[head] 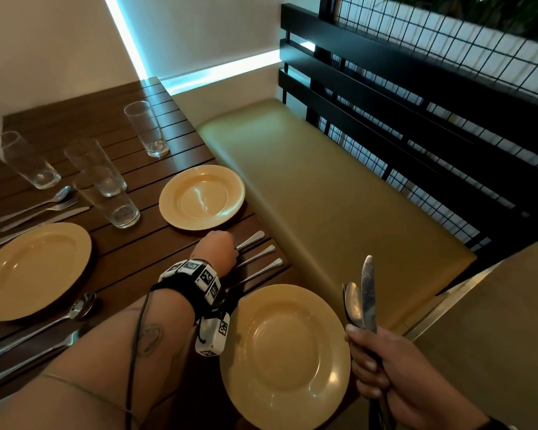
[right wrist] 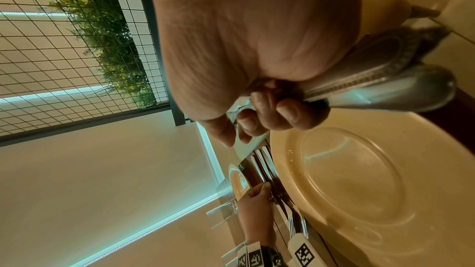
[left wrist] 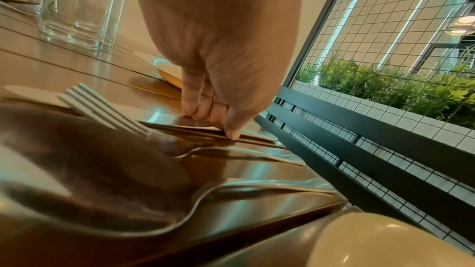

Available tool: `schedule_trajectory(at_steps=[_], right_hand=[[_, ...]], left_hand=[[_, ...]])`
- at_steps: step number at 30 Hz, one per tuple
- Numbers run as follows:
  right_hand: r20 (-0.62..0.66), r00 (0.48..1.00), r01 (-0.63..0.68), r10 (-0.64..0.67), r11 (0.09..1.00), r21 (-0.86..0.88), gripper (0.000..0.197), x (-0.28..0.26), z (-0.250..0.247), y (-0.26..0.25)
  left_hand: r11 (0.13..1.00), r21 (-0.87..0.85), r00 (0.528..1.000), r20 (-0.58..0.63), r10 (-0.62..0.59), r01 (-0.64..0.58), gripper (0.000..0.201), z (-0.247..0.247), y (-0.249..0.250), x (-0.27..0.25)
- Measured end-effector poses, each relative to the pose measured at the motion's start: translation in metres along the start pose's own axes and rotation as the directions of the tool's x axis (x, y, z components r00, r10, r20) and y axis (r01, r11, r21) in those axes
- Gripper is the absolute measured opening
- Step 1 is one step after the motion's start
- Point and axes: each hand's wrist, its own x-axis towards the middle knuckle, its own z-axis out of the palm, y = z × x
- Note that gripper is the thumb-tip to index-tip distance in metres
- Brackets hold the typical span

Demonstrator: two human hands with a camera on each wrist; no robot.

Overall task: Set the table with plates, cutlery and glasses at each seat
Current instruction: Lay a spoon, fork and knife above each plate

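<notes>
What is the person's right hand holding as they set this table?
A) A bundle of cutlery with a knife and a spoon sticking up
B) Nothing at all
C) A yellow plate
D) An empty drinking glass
A: in the head view the right hand has its fingers curled round a bundle of cutlery, with a knife blade and a spoon bowl standing up above the fist.

The head view looks steeply down from above the slatted dark wooden table point(head: 131, 252), the olive padded bench point(head: 308, 187) toward two o'clock. The left wrist view sits almost on the tabletop, facing along the steel cutlery handles point(left wrist: 257, 139) toward the black wire-mesh screen point(left wrist: 385, 27). The right wrist view, rolled sideways, hangs close over the near round yellow plate point(right wrist: 359, 180); head and right wrist views share it point(head: 284, 352).
</notes>
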Motion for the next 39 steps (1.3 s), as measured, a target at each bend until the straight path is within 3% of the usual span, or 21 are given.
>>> schedule_trajectory(at_steps=[39], right_hand=[[0.009, 0.998, -0.058, 0.058, 0.998, 0.012, 0.019, 0.0003, 0.0007, -0.0015]], left_hand=[[0.998, -0.063, 1.000, 0.005, -0.020, 0.021, 0.027, -0.0023, -0.0015, -0.0034]])
